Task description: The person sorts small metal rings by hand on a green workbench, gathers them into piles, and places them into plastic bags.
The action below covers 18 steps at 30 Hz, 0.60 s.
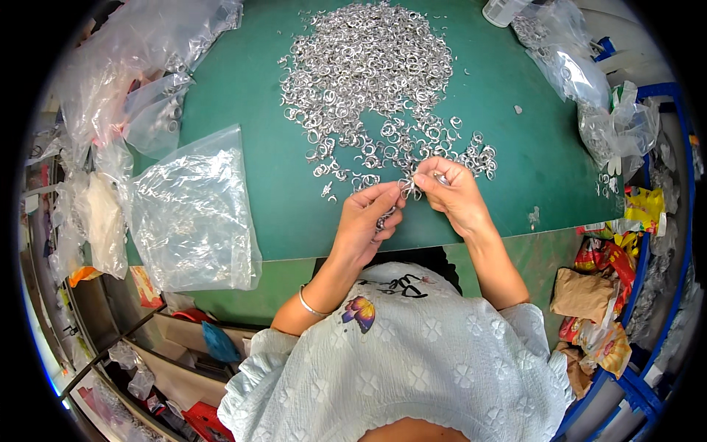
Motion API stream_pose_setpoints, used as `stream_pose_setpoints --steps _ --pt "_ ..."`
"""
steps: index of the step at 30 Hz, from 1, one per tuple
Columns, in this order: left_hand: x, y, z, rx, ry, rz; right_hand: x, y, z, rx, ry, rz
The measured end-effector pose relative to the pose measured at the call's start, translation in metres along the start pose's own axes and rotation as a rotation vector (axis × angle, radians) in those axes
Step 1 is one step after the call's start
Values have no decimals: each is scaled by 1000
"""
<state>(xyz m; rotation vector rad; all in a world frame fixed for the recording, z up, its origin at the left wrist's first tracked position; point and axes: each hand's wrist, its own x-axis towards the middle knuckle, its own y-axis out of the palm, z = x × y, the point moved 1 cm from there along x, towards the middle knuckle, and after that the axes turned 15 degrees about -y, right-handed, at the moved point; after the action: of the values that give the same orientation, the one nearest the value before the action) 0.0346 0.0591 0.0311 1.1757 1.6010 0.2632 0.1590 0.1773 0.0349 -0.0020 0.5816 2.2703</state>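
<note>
A large heap of small silvery metal rings (368,70) lies on the green table (236,81), with a looser spread of them reaching down toward my hands. My left hand (361,225) is closed, with several rings (384,219) tucked in its curled fingers. Its thumb and forefinger meet a small cluster of rings (409,189) held between both hands. From the other side my right hand (455,195) pinches the same cluster, and a bit of metal shows between its fingers. How the clustered rings are joined is too small to tell.
A clear plastic bag (195,214) lies flat over the table's left front edge. More filled plastic bags (563,62) line the right side, and others (110,88) the left. Below right, crumpled wrappers and a brown paper bag (582,293) sit by a blue frame (685,221).
</note>
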Motion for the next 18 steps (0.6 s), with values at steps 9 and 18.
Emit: stream_pose_setpoints --steps 9,18 --pt "14 2 4 -77 150 -82 3 -3 -11 -50 -147 -61" --pt "-18 -26 16 -7 205 -251 -8 -17 -29 -955 -650 3"
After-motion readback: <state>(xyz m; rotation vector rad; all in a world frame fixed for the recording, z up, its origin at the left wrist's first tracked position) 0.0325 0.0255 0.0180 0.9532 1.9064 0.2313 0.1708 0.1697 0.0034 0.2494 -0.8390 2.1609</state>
